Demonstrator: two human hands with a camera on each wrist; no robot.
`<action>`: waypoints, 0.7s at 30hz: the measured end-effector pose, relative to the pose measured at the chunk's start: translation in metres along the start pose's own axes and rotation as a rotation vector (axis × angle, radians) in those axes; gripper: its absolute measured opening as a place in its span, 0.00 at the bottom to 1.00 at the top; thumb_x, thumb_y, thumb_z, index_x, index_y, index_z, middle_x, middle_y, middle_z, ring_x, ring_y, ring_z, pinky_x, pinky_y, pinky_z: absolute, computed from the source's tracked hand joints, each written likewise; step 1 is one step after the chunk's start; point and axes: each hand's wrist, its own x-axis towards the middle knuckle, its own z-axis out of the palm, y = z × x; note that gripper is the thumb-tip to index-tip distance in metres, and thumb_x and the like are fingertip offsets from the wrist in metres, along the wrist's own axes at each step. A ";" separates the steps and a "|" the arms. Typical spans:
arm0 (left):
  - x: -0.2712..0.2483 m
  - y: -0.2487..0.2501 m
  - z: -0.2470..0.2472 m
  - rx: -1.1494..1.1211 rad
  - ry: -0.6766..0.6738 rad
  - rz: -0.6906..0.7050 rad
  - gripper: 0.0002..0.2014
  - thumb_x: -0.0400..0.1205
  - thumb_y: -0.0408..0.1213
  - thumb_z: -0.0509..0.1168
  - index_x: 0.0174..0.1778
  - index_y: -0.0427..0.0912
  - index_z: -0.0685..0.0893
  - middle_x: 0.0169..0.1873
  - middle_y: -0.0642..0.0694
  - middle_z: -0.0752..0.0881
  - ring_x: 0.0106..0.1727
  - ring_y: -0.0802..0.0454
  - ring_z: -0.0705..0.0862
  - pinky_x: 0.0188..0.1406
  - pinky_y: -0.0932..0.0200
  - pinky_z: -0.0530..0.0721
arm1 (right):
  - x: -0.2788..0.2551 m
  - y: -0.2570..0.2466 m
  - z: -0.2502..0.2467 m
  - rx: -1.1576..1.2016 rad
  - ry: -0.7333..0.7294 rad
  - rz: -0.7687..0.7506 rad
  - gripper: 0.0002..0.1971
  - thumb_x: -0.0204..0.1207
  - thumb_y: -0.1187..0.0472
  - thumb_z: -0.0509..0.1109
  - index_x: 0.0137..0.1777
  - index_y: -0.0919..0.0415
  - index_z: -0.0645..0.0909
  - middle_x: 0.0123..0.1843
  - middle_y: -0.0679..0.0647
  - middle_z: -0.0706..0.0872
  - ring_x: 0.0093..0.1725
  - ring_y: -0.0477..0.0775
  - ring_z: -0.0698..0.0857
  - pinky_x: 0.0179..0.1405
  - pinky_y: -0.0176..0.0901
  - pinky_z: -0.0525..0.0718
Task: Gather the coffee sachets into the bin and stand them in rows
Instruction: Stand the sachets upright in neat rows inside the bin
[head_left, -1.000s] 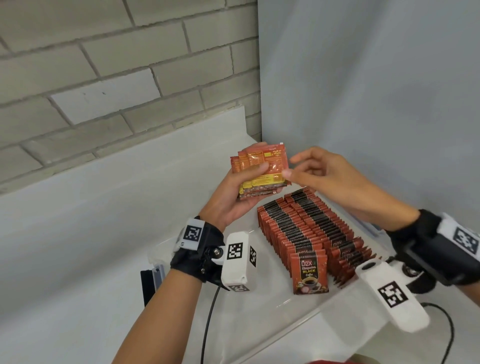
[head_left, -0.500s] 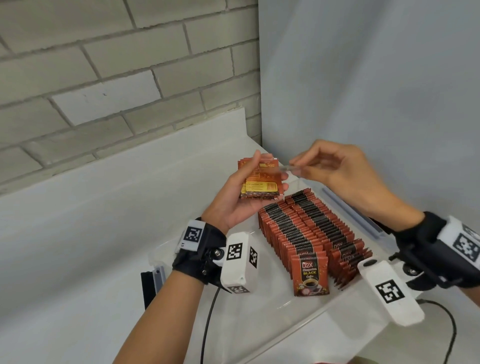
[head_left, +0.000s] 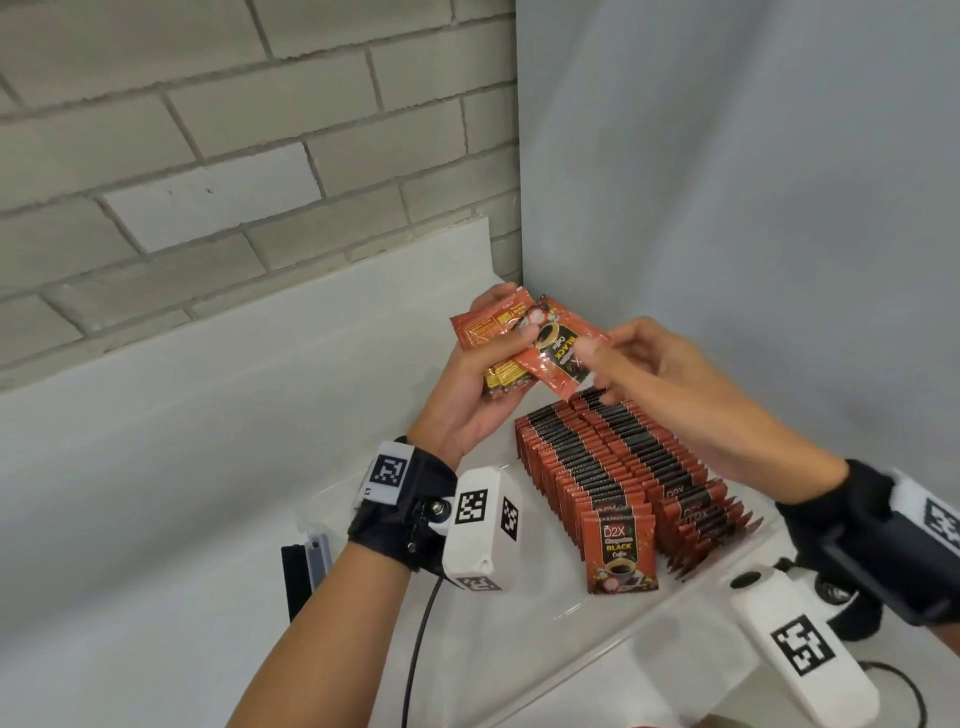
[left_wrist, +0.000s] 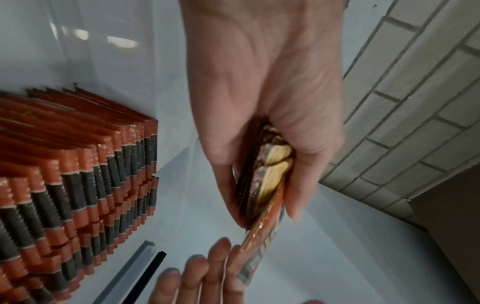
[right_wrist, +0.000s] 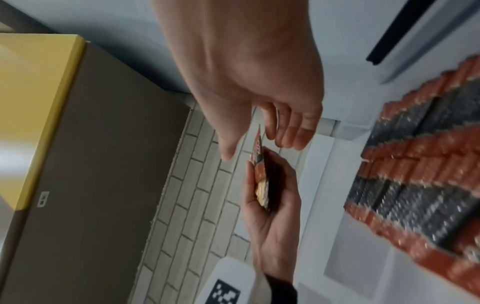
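From the head view we see the left hand (head_left: 470, 387) gripping a small stack of orange-red foil coffee sachets (head_left: 496, 338) above the far end of the clear plastic bin (head_left: 524, 618). The right hand (head_left: 657, 364) pinches one sachet with the black-and-gold printed face (head_left: 558, 351) between thumb and fingers. This sachet lies tilted across the front of the stack, its long axis running from upper left to lower right. The left wrist view adds what the head view hides: the stack seen edge-on (left_wrist: 262, 176), clamped between palm and curled fingers, with the right fingertips (left_wrist: 221, 259) on the lower end of the outermost sachet. The right wrist view is blurred and shows only the thin edge of a sachet (right_wrist: 258, 148) between the two hands. In the bin, two rows of red-and-black sachets standing on edge (head_left: 618, 467) run side by side, from the near end back under the hands; the front sachet of the left row (head_left: 618, 551) faces the camera upright. The bin sits on the white counter (head_left: 156, 467); a grey brick wall (head_left: 234, 130) and a pale blue panel (head_left: 753, 182) stand behind. The right hand covers the far ends of the rows.
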 end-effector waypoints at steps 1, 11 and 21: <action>0.001 -0.001 -0.001 -0.004 -0.008 0.016 0.22 0.72 0.23 0.72 0.58 0.48 0.80 0.53 0.42 0.85 0.56 0.43 0.86 0.55 0.50 0.86 | -0.001 0.002 0.003 0.000 -0.029 0.023 0.29 0.63 0.36 0.69 0.58 0.54 0.78 0.51 0.47 0.86 0.48 0.44 0.85 0.41 0.32 0.79; 0.001 0.000 -0.002 0.009 0.069 -0.002 0.21 0.67 0.46 0.78 0.55 0.46 0.86 0.49 0.41 0.88 0.51 0.48 0.88 0.55 0.50 0.86 | -0.004 0.016 -0.013 0.209 -0.088 0.047 0.12 0.72 0.61 0.75 0.55 0.59 0.83 0.45 0.57 0.91 0.44 0.49 0.89 0.53 0.37 0.86; -0.001 0.002 -0.002 -0.011 0.097 -0.038 0.17 0.76 0.54 0.64 0.57 0.51 0.81 0.51 0.39 0.85 0.50 0.44 0.87 0.50 0.45 0.86 | -0.040 0.050 -0.024 -0.856 -0.680 -0.215 0.05 0.74 0.48 0.74 0.48 0.45 0.87 0.45 0.32 0.81 0.53 0.31 0.75 0.48 0.23 0.71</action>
